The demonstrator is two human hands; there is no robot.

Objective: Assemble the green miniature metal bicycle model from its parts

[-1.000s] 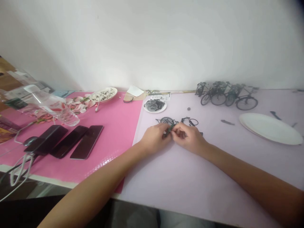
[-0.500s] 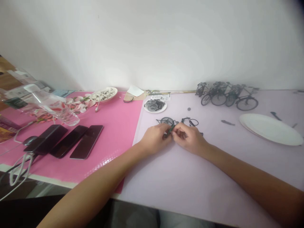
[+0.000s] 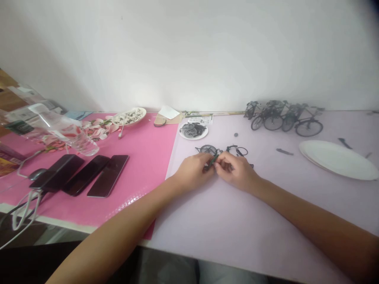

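My left hand (image 3: 195, 169) is closed on a small dark green model bicycle part (image 3: 212, 161), its fingers pinched round it. My right hand (image 3: 235, 169) meets it at the same part, thumb and fingertips pressed together at its right end. Both hands rest low over the lilac tabletop, and the exact shape of the piece is partly covered by fingers. Just beyond the knuckles lie a black spoked model wheel (image 3: 208, 150) and a thin black ring (image 3: 242, 151) with other small black bicycle parts.
Several finished-looking model bicycles (image 3: 309, 127) stand along the wall at right. White plates (image 3: 314, 150) lie before them. A small plate (image 3: 194, 137) holds black parts. On the pink sheet are phones (image 3: 108, 177), a plastic bottle (image 3: 66, 132), cables and a dish (image 3: 139, 120) of pale bits.
Both hands stay in nearly the same place, still on the green part. The whole view has shifted very slightly.
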